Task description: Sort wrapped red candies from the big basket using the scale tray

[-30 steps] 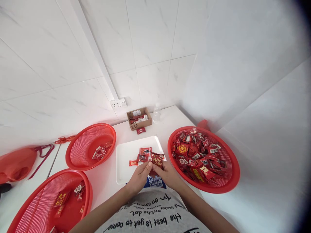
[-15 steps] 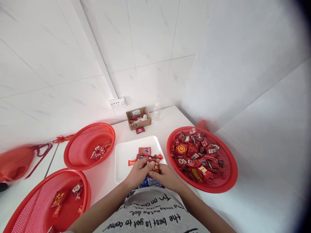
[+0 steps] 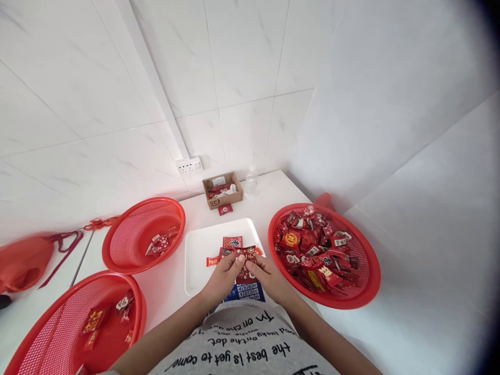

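Observation:
Between my two hands is a dark red snack packet [image 3: 246, 272] with pale printing. My left hand [image 3: 222, 276] pinches its left side, thumb on top. On its right side my right hand [image 3: 269, 277] has it in a pinch too. Under and behind it, on a white tray [image 3: 197, 273], lie several packets, among them a red one with a black character [image 3: 233, 241] and an orange-red one [image 3: 212, 261] at the left. A blue thing with number keys [image 3: 244, 292] shows below my hands, partly hidden by my shirt.
To the right, a red basket [image 3: 373, 284] holds a heap of red packets. Two more red baskets [image 3: 111, 250] [image 3: 135, 284] stand on the left with a few packets each. A cardboard box [image 3: 223, 200], a small red packet [image 3: 225, 209] and a clear bottle [image 3: 252, 182] are at the back.
The dark red packet has been turned and spread out between my hands, so more of its face shows. My hands have moved slightly apart, still gripping it.

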### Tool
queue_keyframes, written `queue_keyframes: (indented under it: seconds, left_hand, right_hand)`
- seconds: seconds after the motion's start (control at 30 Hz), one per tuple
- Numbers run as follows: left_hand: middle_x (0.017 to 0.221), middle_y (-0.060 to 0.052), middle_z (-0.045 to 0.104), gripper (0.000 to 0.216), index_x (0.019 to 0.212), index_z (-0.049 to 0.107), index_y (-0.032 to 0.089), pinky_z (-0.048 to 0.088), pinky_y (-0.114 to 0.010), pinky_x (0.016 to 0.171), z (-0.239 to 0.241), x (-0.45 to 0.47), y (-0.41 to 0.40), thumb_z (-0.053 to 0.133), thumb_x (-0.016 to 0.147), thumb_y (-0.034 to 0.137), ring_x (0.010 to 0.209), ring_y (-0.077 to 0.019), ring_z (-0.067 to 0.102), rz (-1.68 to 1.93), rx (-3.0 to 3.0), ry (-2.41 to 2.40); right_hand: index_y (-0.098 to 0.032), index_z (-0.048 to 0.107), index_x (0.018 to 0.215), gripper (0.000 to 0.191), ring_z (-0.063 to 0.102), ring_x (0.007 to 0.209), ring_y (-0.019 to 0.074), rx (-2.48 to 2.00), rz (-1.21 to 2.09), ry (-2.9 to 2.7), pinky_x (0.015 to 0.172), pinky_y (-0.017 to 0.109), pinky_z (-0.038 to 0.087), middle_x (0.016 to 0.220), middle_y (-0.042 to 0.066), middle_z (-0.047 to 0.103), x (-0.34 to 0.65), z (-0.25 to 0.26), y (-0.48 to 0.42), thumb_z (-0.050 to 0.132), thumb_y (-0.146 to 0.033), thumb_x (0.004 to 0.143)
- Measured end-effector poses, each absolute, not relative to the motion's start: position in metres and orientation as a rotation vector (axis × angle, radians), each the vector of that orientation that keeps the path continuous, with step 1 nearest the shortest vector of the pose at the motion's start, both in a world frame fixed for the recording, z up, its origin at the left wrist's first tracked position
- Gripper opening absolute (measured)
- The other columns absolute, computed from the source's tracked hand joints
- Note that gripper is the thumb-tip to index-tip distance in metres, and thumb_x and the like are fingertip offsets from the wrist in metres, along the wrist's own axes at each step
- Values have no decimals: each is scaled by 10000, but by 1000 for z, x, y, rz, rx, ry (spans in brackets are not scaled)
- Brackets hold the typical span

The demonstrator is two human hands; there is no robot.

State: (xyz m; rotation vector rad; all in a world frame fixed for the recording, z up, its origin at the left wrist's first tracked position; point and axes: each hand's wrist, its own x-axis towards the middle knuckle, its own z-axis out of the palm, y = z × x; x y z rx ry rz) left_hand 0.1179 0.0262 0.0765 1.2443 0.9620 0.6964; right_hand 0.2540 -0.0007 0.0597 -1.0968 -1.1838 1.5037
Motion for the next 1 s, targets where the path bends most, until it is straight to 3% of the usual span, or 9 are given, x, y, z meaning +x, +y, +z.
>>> queue_keyframes:
  seconds: [0.27, 0.43, 0.6, 0.77, 1.0]
  left_hand:
    - [807, -25, 628, 302, 860, 569, 143, 439, -298, 736, 76, 116, 27, 507, 801, 432, 742, -157, 557, 704, 1114, 948]
    - [775, -25, 625, 308, 808, 577, 140, 446, -293, 727, 80, 115, 28, 522, 786, 442, 754, -166, 562, 740, 1171, 989]
    - [857, -39, 643, 357, 939, 599, 156, 440, -327, 779, 80, 116, 27, 496, 794, 465, 801, -187, 571, 683, 1217, 993]
    - [979, -47, 627, 389, 991, 594, 186, 380, -330, 891, 83, 115, 25, 430, 819, 494, 951, -206, 537, 663, 1214, 1048]
    - [852, -30, 600, 360, 859, 572, 167, 399, -304, 807, 79, 115, 29, 427, 819, 493, 812, -174, 517, 642, 1346, 1018]
  right_hand:
    - [-152, 619, 880, 334, 568, 773, 183, -1114, 1527, -1232, 697, 317, 465, 813, 40, 632, 254, 62, -1, 499, -452, 797]
    - [-169, 604, 990, 405, 585, 847, 206, -1060, 1541, -1283, 777, 358, 469, 880, 49, 649, 254, 60, 1, 473, -503, 801]
    - [-182, 581, 1082, 382, 552, 1000, 224, -1043, 1477, -1286, 870, 382, 433, 1005, 63, 640, 255, 61, 5, 434, -444, 847]
    - [-166, 591, 1061, 381, 581, 913, 228, -1092, 1458, -1264, 800, 384, 468, 951, 66, 653, 257, 59, 6, 470, -441, 827]
    - [-161, 608, 1007, 347, 581, 850, 195, -1127, 1407, -1233, 760, 340, 472, 893, 53, 645, 257, 58, 6, 487, -428, 819]
